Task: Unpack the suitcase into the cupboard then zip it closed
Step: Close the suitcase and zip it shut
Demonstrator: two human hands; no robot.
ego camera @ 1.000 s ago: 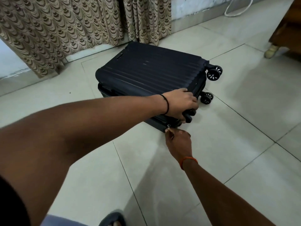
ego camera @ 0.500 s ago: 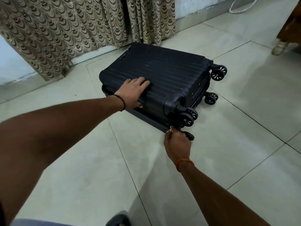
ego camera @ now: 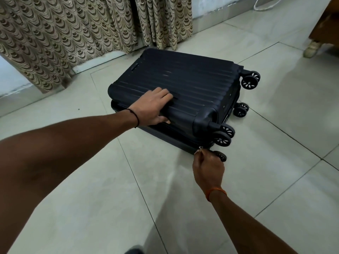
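Observation:
A dark navy hard-shell suitcase (ego camera: 183, 85) lies flat on the tiled floor, lid down, wheels pointing right. A gap shows between the two shells along the near side. My left hand (ego camera: 152, 107) presses flat on the ribbed lid near its front-left edge, fingers straight. At the near right corner, just below the wheels, my right hand (ego camera: 208, 165) pinches the small metal zipper pull (ego camera: 200, 148). The cupboard is not in view.
Patterned beige curtains (ego camera: 73, 33) hang behind the suitcase along the wall. A wooden furniture leg (ego camera: 313, 48) stands at the far right, with a white cable (ego camera: 264, 6) on the floor near the wall. A dark shoe tip (ego camera: 134, 250) shows at the bottom edge.
My left hand moved from the wheel corner leftward onto the lid's front-left part and stays there. My right hand has kept its pinch on the zipper pull at the corner.

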